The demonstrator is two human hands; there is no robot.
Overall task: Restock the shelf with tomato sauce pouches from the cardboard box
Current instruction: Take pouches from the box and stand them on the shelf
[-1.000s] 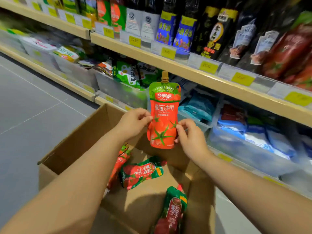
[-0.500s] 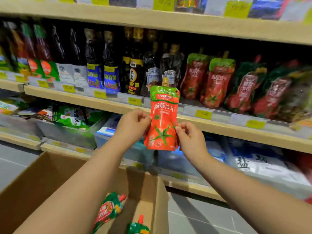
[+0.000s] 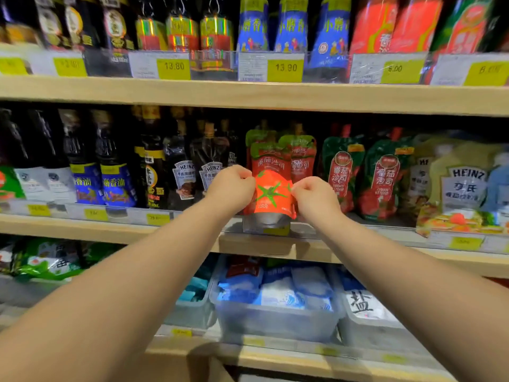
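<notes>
A red and green tomato sauce pouch (image 3: 271,183) stands upright at the front edge of the middle shelf (image 3: 110,230). My left hand (image 3: 230,184) pinches its left side and my right hand (image 3: 314,195) pinches its right side. Directly behind it stand two matching pouches (image 3: 301,158). Only a corner of the cardboard box (image 3: 217,368) shows at the bottom edge, below my arms.
Dark sauce bottles (image 3: 181,166) stand left of the pouches, and greener ketchup pouches (image 3: 343,172) and Heinz packs (image 3: 465,183) to the right. Clear bins of blue and white bags (image 3: 275,312) fill the shelf below. The top shelf (image 3: 248,95) holds bottles above price tags.
Both hands carried the pouch up and forward from above the box to the middle shelf. The view rose, so the box has almost dropped out of sight.
</notes>
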